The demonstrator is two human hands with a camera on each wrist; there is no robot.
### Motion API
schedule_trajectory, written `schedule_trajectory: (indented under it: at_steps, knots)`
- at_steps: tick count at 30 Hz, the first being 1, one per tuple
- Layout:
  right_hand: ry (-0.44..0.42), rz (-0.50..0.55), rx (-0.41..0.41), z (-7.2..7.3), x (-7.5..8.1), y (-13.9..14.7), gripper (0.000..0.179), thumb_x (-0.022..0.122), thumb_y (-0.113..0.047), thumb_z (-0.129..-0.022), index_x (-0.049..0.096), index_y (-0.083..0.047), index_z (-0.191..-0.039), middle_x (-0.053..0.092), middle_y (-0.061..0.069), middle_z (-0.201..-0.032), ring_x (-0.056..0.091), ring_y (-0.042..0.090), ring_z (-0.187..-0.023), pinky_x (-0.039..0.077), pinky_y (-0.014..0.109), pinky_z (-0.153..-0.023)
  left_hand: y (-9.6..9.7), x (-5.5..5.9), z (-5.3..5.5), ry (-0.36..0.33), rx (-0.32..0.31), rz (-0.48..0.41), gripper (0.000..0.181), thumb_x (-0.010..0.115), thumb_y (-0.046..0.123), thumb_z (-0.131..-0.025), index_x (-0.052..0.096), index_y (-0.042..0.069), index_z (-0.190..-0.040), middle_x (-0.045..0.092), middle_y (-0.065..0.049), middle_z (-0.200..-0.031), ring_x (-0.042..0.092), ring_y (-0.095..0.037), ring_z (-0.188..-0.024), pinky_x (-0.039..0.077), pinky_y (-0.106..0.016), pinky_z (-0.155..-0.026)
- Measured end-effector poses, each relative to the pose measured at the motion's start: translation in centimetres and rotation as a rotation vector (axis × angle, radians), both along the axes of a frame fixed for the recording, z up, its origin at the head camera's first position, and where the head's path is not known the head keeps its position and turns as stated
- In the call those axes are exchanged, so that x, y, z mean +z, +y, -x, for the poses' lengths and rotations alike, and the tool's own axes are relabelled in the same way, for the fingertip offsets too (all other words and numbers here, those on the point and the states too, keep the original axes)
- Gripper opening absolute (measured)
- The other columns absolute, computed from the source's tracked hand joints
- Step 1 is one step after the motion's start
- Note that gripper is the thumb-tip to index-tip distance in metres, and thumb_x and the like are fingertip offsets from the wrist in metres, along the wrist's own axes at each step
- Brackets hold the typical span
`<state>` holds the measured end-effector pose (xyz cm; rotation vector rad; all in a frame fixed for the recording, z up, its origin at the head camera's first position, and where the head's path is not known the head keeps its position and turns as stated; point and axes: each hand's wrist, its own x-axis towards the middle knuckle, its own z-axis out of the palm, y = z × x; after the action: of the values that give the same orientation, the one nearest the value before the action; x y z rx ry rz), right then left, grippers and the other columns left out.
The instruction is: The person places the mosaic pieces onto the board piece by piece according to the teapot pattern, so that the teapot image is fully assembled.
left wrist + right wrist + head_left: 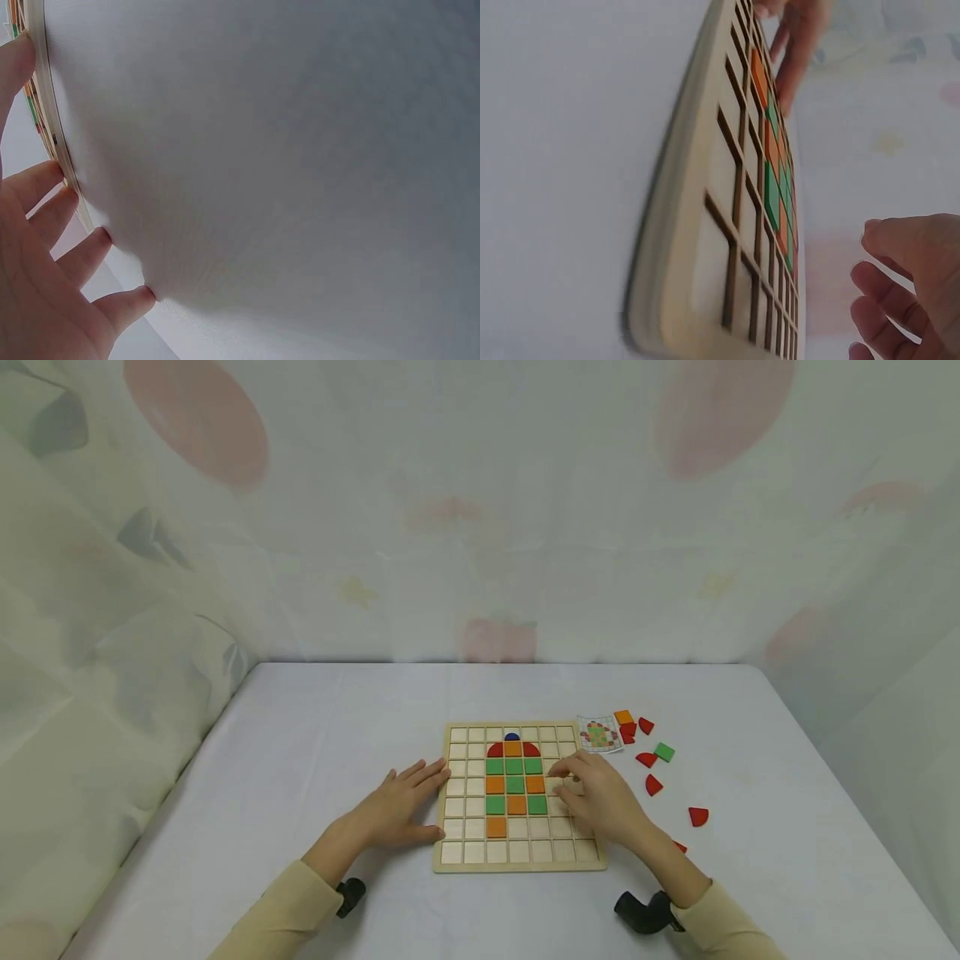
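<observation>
A light wooden grid board (519, 867) lies on the table. My left hand (401, 806) is spread flat at its left side, with fingertips and thumb at the rim. Over the board's right columns hovers my right hand (600, 793), its fingers loosely bent. In the right wrist view, thumb and fingertips (870, 279) are apart, and nothing shows between them. The middle columns bear square green tiles (513, 766) and orange tiles (497, 827). Above them sit two red rounded tiles (531, 749) and a blue rounded tile (512, 737) at the top.
A printed pattern card (600, 735) touches the board's upper right corner. Loose red quarter-round tiles (698, 817), a green square tile (664, 752) and an orange tile (624, 717) lie to the right. One red piece (680, 847) is partly hidden by my right forearm.
</observation>
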<state>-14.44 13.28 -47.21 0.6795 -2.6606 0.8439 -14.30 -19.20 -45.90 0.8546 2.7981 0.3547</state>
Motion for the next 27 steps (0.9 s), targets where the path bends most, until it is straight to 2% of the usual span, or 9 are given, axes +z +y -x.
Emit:
schedule_trajectory:
  at_steps: [7, 12, 23, 27]
  knots:
    - [0.028, 0.011, -0.071, 1.1, 0.4, 3.3, 0.023, 0.073, -0.01, -0.077, 0.066, -0.012, -0.099, 0.062, -0.001, -0.093, 0.056, 0.016, -0.082, 0.05, 0.03, -0.068, 0.1, 0.1, 0.0, -0.003, 0.0, -0.003, 0.08, 0.067, 0.043, -0.08, 0.032, 0.009, -0.144, 0.025, -0.007, -0.151, 0.025, -0.037, -0.136, 0.022, -0.067, -0.099]
    - [0.035, 0.041, -0.083, 2.0, 0.8, 6.0, 0.024, 0.071, -0.007, -0.078, 0.065, -0.007, -0.101, 0.063, 0.005, -0.093, 0.057, 0.021, -0.081, 0.049, 0.037, -0.068, 0.1, 0.1, 0.1, 0.0, -0.005, -0.003, 0.081, 0.067, 0.044, -0.08, 0.032, 0.01, -0.144, 0.025, -0.007, -0.151, 0.025, -0.037, -0.136, 0.022, -0.067, -0.099]
    - [-0.085, 0.004, -0.201, 3.3, -0.1, 11.4, 0.029, 0.069, -0.009, -0.081, 0.062, -0.002, -0.108, 0.061, 0.014, -0.103, 0.056, 0.027, -0.086, 0.049, 0.038, -0.068, 0.2, -0.2, 0.3, 0.0, -0.003, 0.003, 0.081, 0.067, 0.045, -0.08, 0.032, 0.011, -0.144, 0.025, -0.006, -0.151, 0.024, -0.036, -0.136, 0.023, -0.067, -0.1]
    - [-0.127, 0.0, -0.217, 3.6, -0.4, 12.8, 0.03, 0.066, -0.011, -0.083, 0.061, -0.001, -0.111, 0.059, 0.017, -0.104, 0.056, 0.031, -0.089, 0.05, 0.043, -0.071, 0.1, -0.3, 0.3, 0.003, 0.0, 0.015, 0.081, 0.066, 0.046, -0.08, 0.031, 0.011, -0.144, 0.025, -0.005, -0.152, 0.025, -0.035, -0.136, 0.023, -0.066, -0.1]
